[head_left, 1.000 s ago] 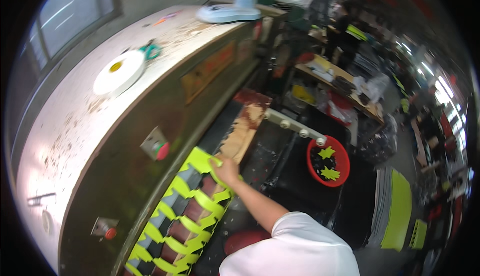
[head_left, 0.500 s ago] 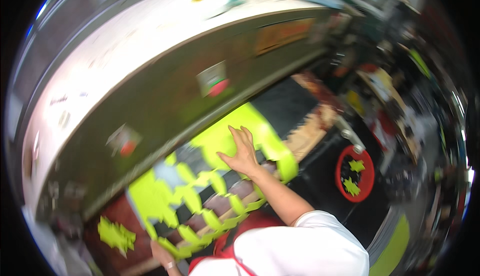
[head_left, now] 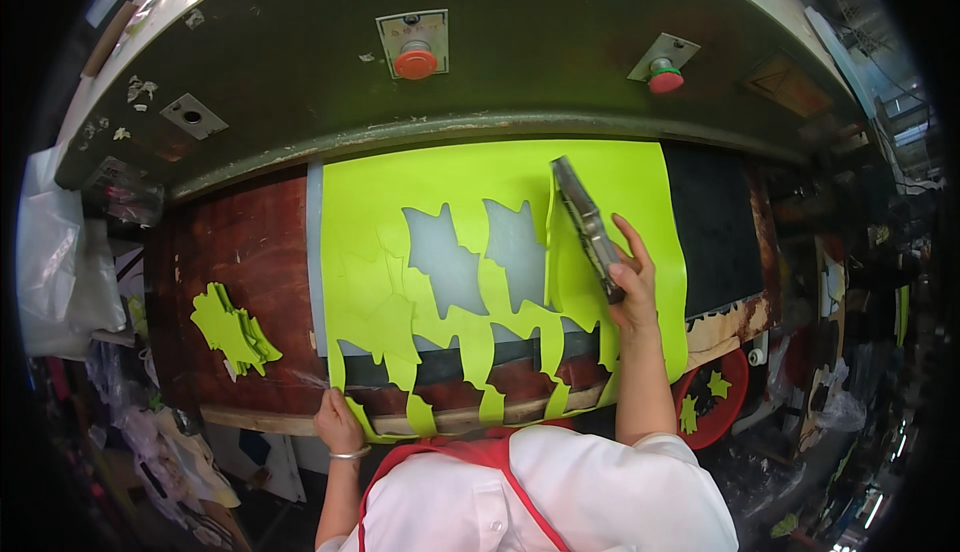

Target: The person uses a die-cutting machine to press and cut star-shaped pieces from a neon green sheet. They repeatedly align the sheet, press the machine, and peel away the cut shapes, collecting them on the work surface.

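Note:
A bright yellow-green sheet point(head_left: 600, 177) lies across the work surface, with several star-like shapes cut out of its middle and near part. My right hand point(head_left: 634, 282) holds a dark metal cutting die point(head_left: 586, 227) by its near end, tilted up on its edge over the right part of the sheet. At the sheet's near left corner, my left hand point(head_left: 338, 422) is closed on the hanging edge. Left of the sheet, several cut yellow-green pieces point(head_left: 232, 332) are stacked on the reddish-brown board point(head_left: 255, 232).
Beyond the sheet stands a dark green machine beam point(head_left: 520, 62) with a red button point(head_left: 415, 60) and a pinkish-red button point(head_left: 665, 76). A black pad point(head_left: 712, 232) lies to the right. Below it, a red basin point(head_left: 728, 414) contains yellow-green scraps. Clear plastic bags point(head_left: 70, 272) hang at the left.
My right hand was spread over the sheet and now holds the cutting die. My left hand remains at the sheet's near left corner. The view has turned and levelled.

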A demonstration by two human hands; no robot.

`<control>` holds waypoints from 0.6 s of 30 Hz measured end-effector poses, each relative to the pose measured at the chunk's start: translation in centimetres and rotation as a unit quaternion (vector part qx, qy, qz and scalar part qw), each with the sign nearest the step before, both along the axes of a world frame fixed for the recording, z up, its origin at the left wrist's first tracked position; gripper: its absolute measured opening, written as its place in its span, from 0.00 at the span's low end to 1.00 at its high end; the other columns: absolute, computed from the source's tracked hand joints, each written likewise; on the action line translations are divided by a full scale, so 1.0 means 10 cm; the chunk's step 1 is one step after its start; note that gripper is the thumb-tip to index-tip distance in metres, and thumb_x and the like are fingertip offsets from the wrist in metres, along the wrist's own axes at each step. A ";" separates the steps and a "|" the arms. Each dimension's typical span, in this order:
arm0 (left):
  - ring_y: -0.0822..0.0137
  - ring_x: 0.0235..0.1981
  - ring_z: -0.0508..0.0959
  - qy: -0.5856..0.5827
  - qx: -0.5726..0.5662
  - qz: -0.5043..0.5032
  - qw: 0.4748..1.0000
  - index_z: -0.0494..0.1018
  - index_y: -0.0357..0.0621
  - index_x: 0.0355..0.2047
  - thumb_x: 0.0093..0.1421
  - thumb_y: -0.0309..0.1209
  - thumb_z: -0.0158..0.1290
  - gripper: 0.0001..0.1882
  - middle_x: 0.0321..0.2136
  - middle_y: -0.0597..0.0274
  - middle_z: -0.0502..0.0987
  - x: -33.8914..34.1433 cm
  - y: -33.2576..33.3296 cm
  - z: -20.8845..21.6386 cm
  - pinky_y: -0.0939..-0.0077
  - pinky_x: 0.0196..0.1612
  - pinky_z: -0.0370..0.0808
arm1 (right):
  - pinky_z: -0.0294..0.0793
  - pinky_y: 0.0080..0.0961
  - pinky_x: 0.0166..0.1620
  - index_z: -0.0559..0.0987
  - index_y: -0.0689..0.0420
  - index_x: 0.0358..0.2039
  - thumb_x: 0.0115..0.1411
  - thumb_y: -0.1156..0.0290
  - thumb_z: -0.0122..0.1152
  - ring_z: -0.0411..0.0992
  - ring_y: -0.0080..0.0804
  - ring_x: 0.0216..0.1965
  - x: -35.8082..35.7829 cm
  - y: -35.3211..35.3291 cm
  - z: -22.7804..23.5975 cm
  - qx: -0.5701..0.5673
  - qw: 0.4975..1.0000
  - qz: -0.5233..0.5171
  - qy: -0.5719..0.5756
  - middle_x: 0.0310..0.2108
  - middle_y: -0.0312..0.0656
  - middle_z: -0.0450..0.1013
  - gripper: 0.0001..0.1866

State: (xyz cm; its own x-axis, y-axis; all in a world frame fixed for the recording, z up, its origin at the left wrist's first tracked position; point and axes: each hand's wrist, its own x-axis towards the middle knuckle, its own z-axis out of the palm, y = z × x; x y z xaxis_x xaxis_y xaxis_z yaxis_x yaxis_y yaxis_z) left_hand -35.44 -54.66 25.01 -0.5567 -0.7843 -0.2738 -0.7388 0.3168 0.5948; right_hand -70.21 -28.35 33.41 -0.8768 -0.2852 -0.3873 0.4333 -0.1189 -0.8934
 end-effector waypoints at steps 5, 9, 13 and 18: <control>0.52 0.16 0.71 0.035 0.036 0.008 0.999 0.67 0.38 0.24 0.68 0.36 0.39 0.19 0.15 0.50 0.69 -0.05 -0.02 0.09 0.62 0.21 0.64 | 0.73 0.27 0.48 0.63 0.72 0.57 0.51 0.68 0.59 0.73 0.34 0.45 0.06 0.39 0.18 -0.059 0.982 -0.135 0.114 0.47 0.49 0.71 0.34; 0.56 0.17 0.71 0.070 0.047 0.002 0.996 0.68 0.36 0.24 0.68 0.37 0.38 0.20 0.16 0.51 0.70 -0.03 -0.06 0.07 0.64 0.23 0.65 | 0.69 0.28 0.53 0.67 0.71 0.55 0.46 0.74 0.62 0.69 0.35 0.51 0.06 0.53 0.26 0.161 0.939 -0.103 0.286 0.51 0.49 0.68 0.34; 0.57 0.17 0.70 0.076 0.050 -0.009 0.996 0.69 0.36 0.24 0.68 0.37 0.37 0.20 0.16 0.52 0.70 0.01 -0.08 0.07 0.64 0.23 0.64 | 0.69 0.31 0.51 0.72 0.60 0.52 0.35 0.73 0.67 0.66 0.43 0.52 0.09 0.28 0.21 0.413 0.817 0.010 0.404 0.51 0.52 0.65 0.37; 0.54 0.16 0.69 0.091 0.022 -0.016 0.996 0.69 0.37 0.24 0.68 0.37 0.37 0.20 0.16 0.50 0.69 -0.01 -0.05 0.17 0.62 0.22 0.62 | 0.65 0.42 0.54 0.63 0.58 0.59 0.33 0.71 0.70 0.60 0.56 0.54 0.15 -0.07 0.05 0.523 0.738 0.065 0.421 0.51 0.57 0.61 0.47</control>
